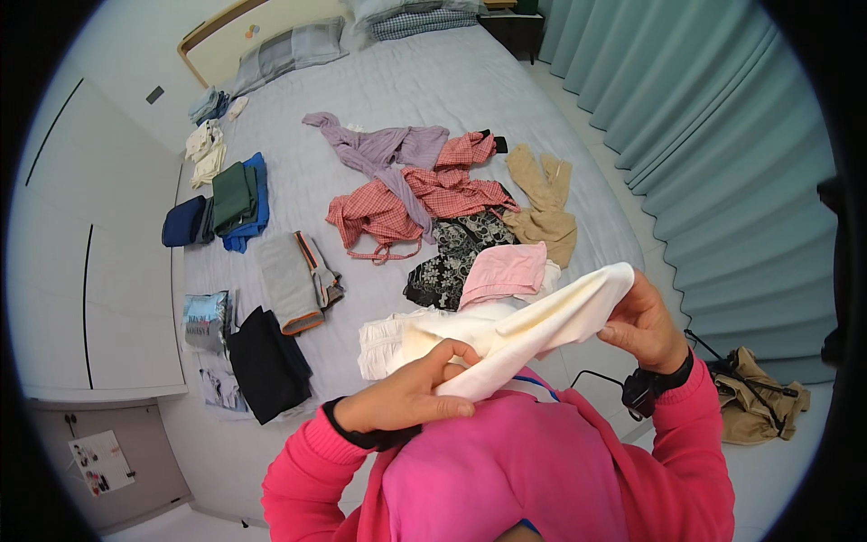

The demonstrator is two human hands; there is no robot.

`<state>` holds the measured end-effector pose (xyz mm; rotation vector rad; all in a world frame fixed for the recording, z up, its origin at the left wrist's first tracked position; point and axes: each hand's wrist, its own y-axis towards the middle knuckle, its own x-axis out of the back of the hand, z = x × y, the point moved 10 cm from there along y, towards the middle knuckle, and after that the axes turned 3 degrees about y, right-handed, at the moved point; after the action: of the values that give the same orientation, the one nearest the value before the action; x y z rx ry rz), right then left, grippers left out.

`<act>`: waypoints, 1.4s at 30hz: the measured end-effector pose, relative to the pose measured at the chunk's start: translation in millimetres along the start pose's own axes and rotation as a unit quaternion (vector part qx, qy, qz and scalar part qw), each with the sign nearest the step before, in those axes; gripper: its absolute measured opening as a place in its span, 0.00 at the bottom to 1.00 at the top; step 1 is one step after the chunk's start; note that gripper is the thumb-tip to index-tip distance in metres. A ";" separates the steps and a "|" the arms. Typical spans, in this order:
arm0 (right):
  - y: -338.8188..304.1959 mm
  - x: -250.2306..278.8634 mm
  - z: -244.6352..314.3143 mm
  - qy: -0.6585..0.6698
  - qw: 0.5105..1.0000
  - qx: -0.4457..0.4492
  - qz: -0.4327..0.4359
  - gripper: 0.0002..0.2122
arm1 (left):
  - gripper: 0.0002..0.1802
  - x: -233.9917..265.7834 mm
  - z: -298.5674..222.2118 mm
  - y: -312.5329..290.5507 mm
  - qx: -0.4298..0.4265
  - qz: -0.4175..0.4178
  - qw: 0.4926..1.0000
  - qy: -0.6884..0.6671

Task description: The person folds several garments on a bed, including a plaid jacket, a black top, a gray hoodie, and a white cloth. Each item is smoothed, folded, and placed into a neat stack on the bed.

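Observation:
A cream-white garment (542,321) is stretched between my two hands in front of my chest; its exact kind cannot be made out. My left hand (411,390) grips its lower left end, with some fingers tucked into the folds. My right hand (648,332) pinches the raised right end between thumb and fingers. Just beyond the garment, a folded pink piece of clothing (506,271) lies on the bed beside a black lace garment (452,257). White gathered cloth (379,348) shows next to my left hand, partly hidden by the garment.
On the bed (506,99) lie a red checked garment (375,212), a lilac top (406,144) and a tan garment (546,199). Folded stacks line the left side: green cloth (235,194), grey clothing (287,280), black cloth (266,366). Teal curtains (686,117) hang at right.

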<state>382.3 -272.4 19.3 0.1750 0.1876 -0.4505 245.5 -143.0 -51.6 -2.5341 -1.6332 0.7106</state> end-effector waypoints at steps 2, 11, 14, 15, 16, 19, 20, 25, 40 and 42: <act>-3.2 3.3 -10.8 -0.020 0.999 -0.036 -0.010 0.25 | 0.29 -5.2 16.9 11.8 0.019 0.004 0.996 -0.089; -8.7 12.2 -12.0 -0.086 0.995 -0.042 -0.043 0.23 | 0.16 30.6 -49.0 -19.5 -0.171 -0.101 0.976 -0.092; -9.9 15.0 -10.5 -0.129 0.989 -0.037 -0.063 0.23 | 0.16 25.4 -70.0 -25.8 -0.171 -0.147 0.974 0.026; -10.8 15.7 -11.4 -0.150 0.985 -0.042 -0.070 0.23 | 0.16 23.3 -75.5 -27.6 -0.165 -0.165 0.970 0.063; -10.9 11.4 -10.2 -0.157 0.985 -0.033 -0.056 0.22 | 0.23 19.3 -85.6 -30.0 -0.172 -0.188 0.951 0.176; -13.1 4.2 -11.0 -0.153 0.986 -0.034 -0.055 0.21 | 0.31 9.0 -92.1 -32.2 -0.113 -0.188 0.895 0.388; -13.3 4.4 -12.1 -0.128 0.988 -0.041 -0.071 0.21 | 0.35 9.7 -89.4 -31.0 -0.087 -0.185 0.889 0.410; 9.9 -29.6 -10.1 -0.215 0.976 -0.003 0.035 0.19 | 0.46 -1.0 -106.8 -9.4 -0.225 -0.259 0.807 0.481; -18.2 -1.7 -87.8 -0.341 0.935 -0.065 0.066 0.36 | 0.18 23.2 -30.2 0.8 -0.048 -0.233 0.971 -0.035; -26.4 4.6 -118.5 -0.390 0.916 -0.082 0.043 0.35 | 0.19 23.2 -27.5 -6.0 -0.056 -0.219 0.972 -0.069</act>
<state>357.9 -273.1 -99.7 -0.1682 -0.5660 -0.3861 259.3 -114.4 -33.6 -2.1036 -2.2318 0.7730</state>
